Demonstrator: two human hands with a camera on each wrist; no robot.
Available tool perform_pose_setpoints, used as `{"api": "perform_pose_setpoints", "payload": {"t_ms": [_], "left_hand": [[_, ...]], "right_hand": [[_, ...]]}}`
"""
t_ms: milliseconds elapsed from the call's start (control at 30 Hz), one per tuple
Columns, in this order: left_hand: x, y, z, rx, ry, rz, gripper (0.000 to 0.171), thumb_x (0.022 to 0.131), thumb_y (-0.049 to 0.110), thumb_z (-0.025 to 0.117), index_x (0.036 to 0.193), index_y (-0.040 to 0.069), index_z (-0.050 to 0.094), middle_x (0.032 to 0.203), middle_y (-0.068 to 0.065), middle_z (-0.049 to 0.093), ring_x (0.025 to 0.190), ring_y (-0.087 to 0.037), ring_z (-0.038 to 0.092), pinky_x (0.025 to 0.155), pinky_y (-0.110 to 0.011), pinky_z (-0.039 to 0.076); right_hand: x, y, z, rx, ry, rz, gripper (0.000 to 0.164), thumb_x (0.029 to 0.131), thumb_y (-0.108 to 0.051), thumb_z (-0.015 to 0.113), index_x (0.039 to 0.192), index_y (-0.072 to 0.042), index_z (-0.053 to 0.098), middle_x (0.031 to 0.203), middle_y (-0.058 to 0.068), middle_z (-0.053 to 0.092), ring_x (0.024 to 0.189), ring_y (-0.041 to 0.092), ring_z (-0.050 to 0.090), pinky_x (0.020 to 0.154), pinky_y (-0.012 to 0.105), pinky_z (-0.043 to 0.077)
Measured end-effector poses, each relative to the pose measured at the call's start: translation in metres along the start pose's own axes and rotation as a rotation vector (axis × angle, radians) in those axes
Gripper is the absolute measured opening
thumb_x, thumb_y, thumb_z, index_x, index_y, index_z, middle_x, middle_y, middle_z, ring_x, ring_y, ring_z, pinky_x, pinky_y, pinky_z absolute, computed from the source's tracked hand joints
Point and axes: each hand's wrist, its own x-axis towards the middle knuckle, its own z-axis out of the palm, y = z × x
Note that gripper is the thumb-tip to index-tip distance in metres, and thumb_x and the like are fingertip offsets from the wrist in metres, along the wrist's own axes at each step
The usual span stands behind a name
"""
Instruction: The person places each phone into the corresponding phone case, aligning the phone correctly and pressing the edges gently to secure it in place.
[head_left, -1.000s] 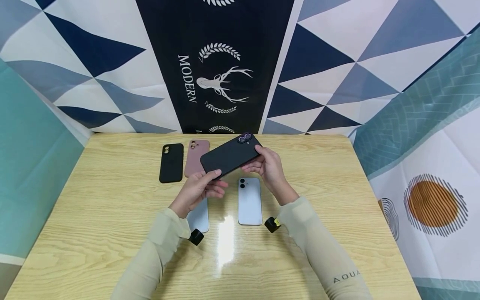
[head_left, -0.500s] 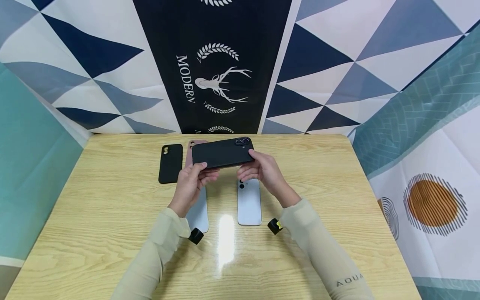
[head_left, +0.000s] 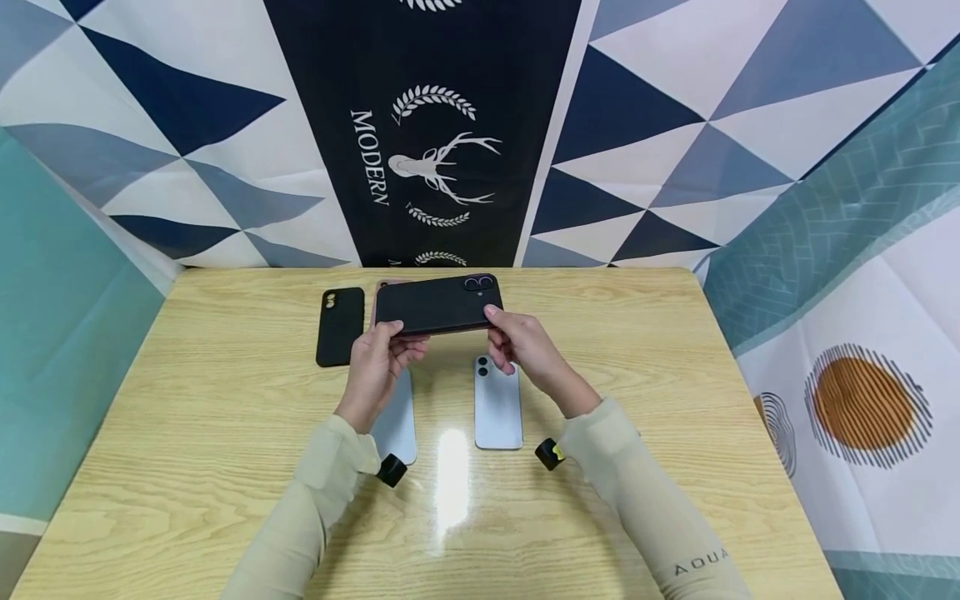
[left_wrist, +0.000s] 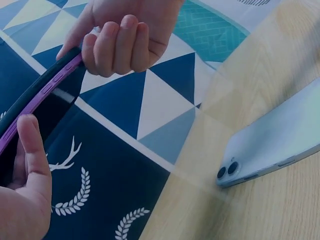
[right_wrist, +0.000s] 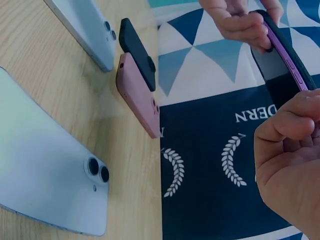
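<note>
A smartphone with a purple side edge (right_wrist: 285, 54) and a black phone case (head_left: 438, 307) over its back are held together above the table, back facing up. In the wrist views the purple edge with its buttons shows beside the case's dark rim. My left hand (head_left: 372, 371) grips the left end, thumb on the case's near edge and fingers beneath. At the camera end, my right hand (head_left: 531, 346) pinches the near corner with the thumb on top, its other fingers curled below. Beneath the hands lie a pale blue phone (head_left: 498, 412) and another pale phone (head_left: 397, 421) partly hidden by my left hand.
At the table's back left lies a second black phone case (head_left: 340, 329). Beside it is a pink phone case (right_wrist: 136, 92), mostly covered by the held phone in the head view. A patterned cloth (head_left: 637, 108) rises behind the wooden table (head_left: 195, 400).
The phone and case have turned from a slant to nearly level and shifted left and slightly nearer. The right hand's fingers have come down from beneath the phone while its thumb stays on the corner.
</note>
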Motion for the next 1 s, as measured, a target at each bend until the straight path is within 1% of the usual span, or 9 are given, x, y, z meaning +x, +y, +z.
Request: {"api": "perform_pose_setpoints", "payload": {"t_ms": [100,167,300,367,533,600,700,767,1000], "left_hand": [[0.001,-0.001,0.002,-0.067,-0.002,0.004,0.023,0.097,0.015,0.04,0.09,0.005,0.059,0.076,-0.004,0.07,0.068,-0.011,0.068,0.067,-0.02,0.057],[0.001,-0.002,0.005,-0.107,-0.004,0.011,0.017,0.097,0.013,0.045,0.092,0.005,0.06,0.077,-0.004,0.07,0.07,-0.012,0.069,0.07,-0.022,0.058],[0.003,-0.004,0.01,-0.141,0.0,0.033,0.007,0.093,0.008,0.056,0.098,0.006,0.059,0.081,-0.003,0.07,0.073,-0.012,0.07,0.074,-0.023,0.058],[0.003,-0.004,0.013,-0.143,0.005,0.041,0.009,0.091,0.005,0.057,0.1,0.006,0.057,0.082,-0.003,0.069,0.073,-0.012,0.07,0.075,-0.023,0.057],[0.003,-0.006,0.019,-0.169,0.011,0.08,0.014,0.091,-0.001,0.054,0.103,0.006,0.054,0.083,-0.004,0.069,0.073,-0.013,0.071,0.074,-0.025,0.058],[0.003,-0.008,0.021,-0.185,0.002,0.098,0.018,0.09,-0.003,0.053,0.106,0.006,0.053,0.086,-0.005,0.07,0.074,-0.014,0.071,0.075,-0.027,0.058],[0.002,-0.012,0.026,-0.2,0.003,0.105,0.024,0.089,-0.007,0.053,0.109,0.006,0.051,0.091,-0.005,0.069,0.078,-0.015,0.071,0.077,-0.028,0.057],[0.003,-0.015,0.029,-0.198,0.008,0.092,0.024,0.088,-0.009,0.054,0.108,0.004,0.053,0.09,-0.005,0.069,0.079,-0.015,0.071,0.077,-0.027,0.057],[-0.001,-0.019,0.039,-0.155,0.037,-0.028,0.017,0.086,-0.008,0.058,0.102,0.0,0.058,0.085,-0.003,0.071,0.079,-0.011,0.07,0.078,-0.025,0.056]], "right_hand": [[0.0,-0.001,0.004,-0.021,-0.021,-0.003,0.047,0.101,-0.037,0.033,0.065,-0.008,0.04,0.053,-0.001,0.044,0.044,0.013,0.04,0.046,0.022,0.033],[0.0,0.0,0.008,-0.018,-0.028,-0.006,0.046,0.102,-0.036,0.032,0.066,-0.008,0.04,0.054,-0.001,0.042,0.045,0.013,0.04,0.047,0.023,0.033],[0.001,0.002,0.014,0.021,-0.022,-0.02,0.044,0.102,-0.034,0.032,0.067,-0.007,0.038,0.055,-0.002,0.04,0.045,0.011,0.038,0.047,0.022,0.031],[0.001,0.003,0.016,0.04,-0.013,-0.024,0.043,0.102,-0.033,0.032,0.068,-0.007,0.037,0.055,-0.003,0.039,0.044,0.01,0.037,0.047,0.021,0.03],[0.0,0.005,0.019,0.059,-0.002,-0.015,0.043,0.102,-0.034,0.033,0.069,-0.007,0.035,0.054,-0.003,0.036,0.044,0.009,0.035,0.046,0.021,0.028],[0.0,0.005,0.02,0.065,-0.011,-0.016,0.043,0.102,-0.034,0.032,0.069,-0.007,0.035,0.054,-0.003,0.036,0.044,0.009,0.034,0.046,0.02,0.028],[-0.001,0.005,0.024,0.067,-0.019,-0.019,0.041,0.102,-0.032,0.032,0.07,-0.007,0.036,0.056,-0.003,0.038,0.046,0.009,0.035,0.046,0.02,0.029],[-0.001,0.006,0.025,0.057,-0.027,-0.019,0.04,0.103,-0.032,0.031,0.071,-0.008,0.036,0.057,-0.002,0.038,0.047,0.009,0.035,0.047,0.02,0.03],[0.0,0.008,0.029,0.027,-0.024,-0.026,0.041,0.103,-0.032,0.031,0.069,-0.01,0.036,0.055,-0.004,0.038,0.046,0.008,0.034,0.046,0.019,0.028]]}}
